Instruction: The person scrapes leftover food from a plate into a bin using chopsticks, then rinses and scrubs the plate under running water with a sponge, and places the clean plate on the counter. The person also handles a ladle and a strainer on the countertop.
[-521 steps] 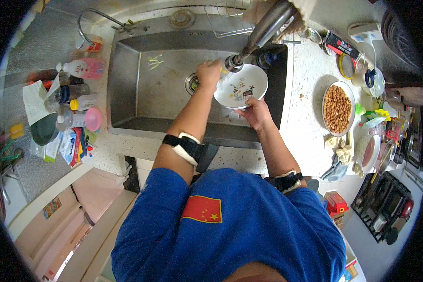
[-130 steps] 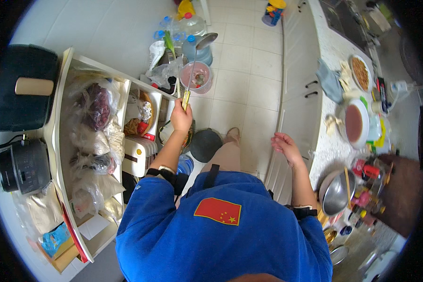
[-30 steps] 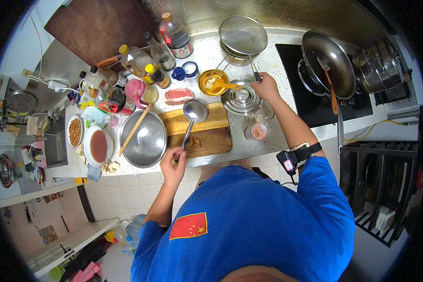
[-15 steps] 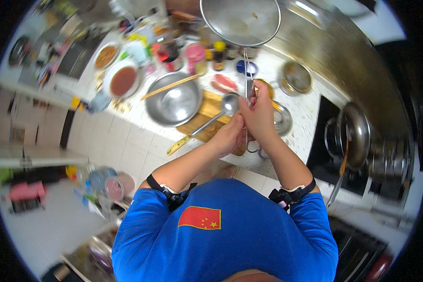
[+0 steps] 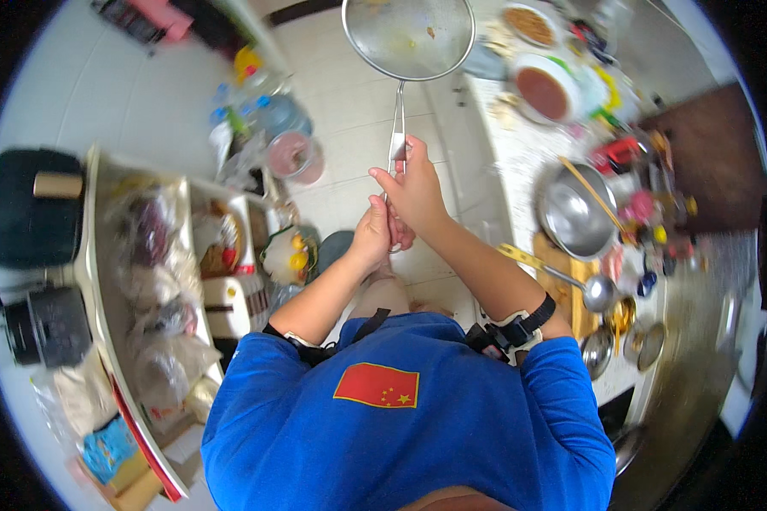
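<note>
head view | mesh strainer (image 5: 408, 36) held out over the tiled floor, round basket beyond the fingertips | right hand (image 5: 415, 189) fingers wrapped tight round its thin metal handle (image 5: 397, 129) | left hand (image 5: 373, 232) curled just beneath, closed on the handle's end | likely light, stiff, slick steel; grip low on the handle

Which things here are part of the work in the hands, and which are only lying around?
In use: mesh strainer, held by its handle in the right hand and left hand.

Lying about: steel bowl, ladle, bowl of red sauce, black bag.
</note>
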The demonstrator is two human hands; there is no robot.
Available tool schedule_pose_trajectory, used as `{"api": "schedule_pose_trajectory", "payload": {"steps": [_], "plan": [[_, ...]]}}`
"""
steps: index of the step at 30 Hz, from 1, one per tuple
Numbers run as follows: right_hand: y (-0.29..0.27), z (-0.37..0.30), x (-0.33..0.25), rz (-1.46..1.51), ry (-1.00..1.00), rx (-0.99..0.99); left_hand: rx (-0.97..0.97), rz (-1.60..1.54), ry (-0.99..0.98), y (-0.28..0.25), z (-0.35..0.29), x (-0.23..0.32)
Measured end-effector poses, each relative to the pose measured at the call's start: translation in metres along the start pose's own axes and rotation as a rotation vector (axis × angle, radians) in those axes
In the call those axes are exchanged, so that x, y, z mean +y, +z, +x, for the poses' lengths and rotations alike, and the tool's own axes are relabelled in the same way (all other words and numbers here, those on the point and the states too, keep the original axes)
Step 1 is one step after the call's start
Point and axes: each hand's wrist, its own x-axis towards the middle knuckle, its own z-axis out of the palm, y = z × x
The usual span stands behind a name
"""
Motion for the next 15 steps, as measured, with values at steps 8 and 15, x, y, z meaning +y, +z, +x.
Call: {"api": "schedule_pose_trajectory", "payload": {"steps": [8, 15], "plan": [[0.151, 0.032, 0.035, 0.093, -0.090, -0.471, 0.405, 0.120, 0.020, -0.168, -0.021, 0.004], [0.166, 0.026, 0.136, -0.048, 0.196, -0.729, 0.941, 1.016, 0.042, -0.291, 0.030, -0.037]]}}
